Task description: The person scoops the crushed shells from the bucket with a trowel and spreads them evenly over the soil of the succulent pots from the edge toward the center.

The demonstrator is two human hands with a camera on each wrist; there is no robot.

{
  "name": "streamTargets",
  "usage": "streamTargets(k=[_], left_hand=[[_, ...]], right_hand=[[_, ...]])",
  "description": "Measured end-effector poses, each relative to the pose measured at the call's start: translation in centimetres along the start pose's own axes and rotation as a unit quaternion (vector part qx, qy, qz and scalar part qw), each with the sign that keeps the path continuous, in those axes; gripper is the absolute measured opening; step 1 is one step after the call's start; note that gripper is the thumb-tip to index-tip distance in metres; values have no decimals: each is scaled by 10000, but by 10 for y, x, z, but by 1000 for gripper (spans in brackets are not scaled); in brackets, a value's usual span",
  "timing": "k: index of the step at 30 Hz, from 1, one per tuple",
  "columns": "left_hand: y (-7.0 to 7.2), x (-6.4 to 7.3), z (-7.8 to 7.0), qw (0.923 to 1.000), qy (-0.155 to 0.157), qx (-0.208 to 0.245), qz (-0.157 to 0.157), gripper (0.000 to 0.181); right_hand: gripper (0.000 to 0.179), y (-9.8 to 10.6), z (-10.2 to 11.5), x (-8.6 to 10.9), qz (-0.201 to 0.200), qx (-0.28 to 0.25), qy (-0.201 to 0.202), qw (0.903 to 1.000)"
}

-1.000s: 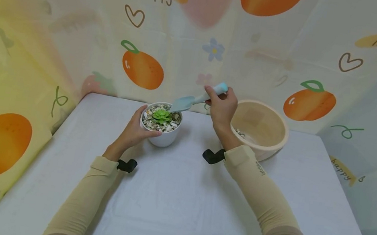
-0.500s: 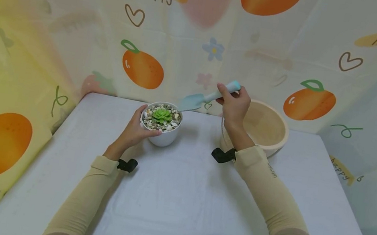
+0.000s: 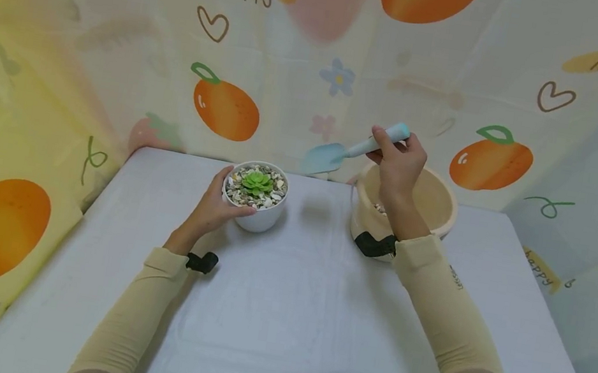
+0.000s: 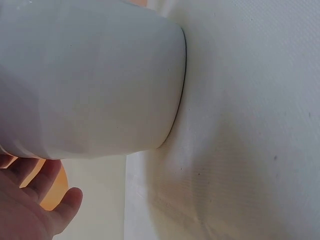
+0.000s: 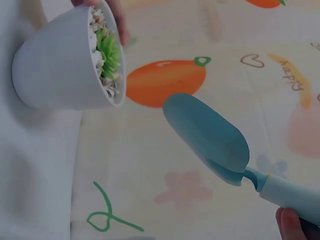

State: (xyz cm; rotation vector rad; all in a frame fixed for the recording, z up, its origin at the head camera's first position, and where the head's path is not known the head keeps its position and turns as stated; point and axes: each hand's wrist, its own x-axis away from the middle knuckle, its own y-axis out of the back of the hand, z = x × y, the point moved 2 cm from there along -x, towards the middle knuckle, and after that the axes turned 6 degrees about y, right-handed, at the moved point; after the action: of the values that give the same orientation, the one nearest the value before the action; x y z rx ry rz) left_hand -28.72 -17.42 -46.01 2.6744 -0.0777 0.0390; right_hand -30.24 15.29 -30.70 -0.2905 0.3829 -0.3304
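A white flowerpot [image 3: 259, 220] stands upright on the table, filled with pebbles around a green succulent [image 3: 257, 183]. My left hand [image 3: 212, 207] grips its left side, the thumb along the front near the rim. In the left wrist view the pot's smooth wall [image 4: 110, 80] rests on the white cloth. My right hand [image 3: 403, 168] holds a light blue hand trowel [image 3: 324, 158] by its handle, in the air between the two pots. The blade [image 5: 207, 135] points left toward the flowerpot, apart from it, and no pebbles show on it.
A large beige pot [image 3: 441, 211] stands on the right of the table, partly hidden behind the right hand and forearm. A few pebbles [image 3: 380, 209] lie inside it. Behind the white-covered table [image 3: 280, 312] hangs a fruit-printed cloth [image 3: 291, 82].
My right hand has moved right and slightly up with the trowel, from over the flowerpot's rim to in front of the beige pot. The left hand and flowerpot have stayed in place.
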Motion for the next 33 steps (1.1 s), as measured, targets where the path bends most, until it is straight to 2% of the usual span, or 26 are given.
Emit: streamTargets(k=[14,24,33], left_hand=[[-2,2,-1,9998,165,-60,32,117],[-1,2,-1,9998,185,-98,-1,117],[-1,3,0,9999,121,-6,-11,118]], right_hand=[[18,31,15,-10,-314,112,-8,9994],[18,52,21,-17,-328,89,75,9994],[16,77,31,-30,-255,92,-18,9996]])
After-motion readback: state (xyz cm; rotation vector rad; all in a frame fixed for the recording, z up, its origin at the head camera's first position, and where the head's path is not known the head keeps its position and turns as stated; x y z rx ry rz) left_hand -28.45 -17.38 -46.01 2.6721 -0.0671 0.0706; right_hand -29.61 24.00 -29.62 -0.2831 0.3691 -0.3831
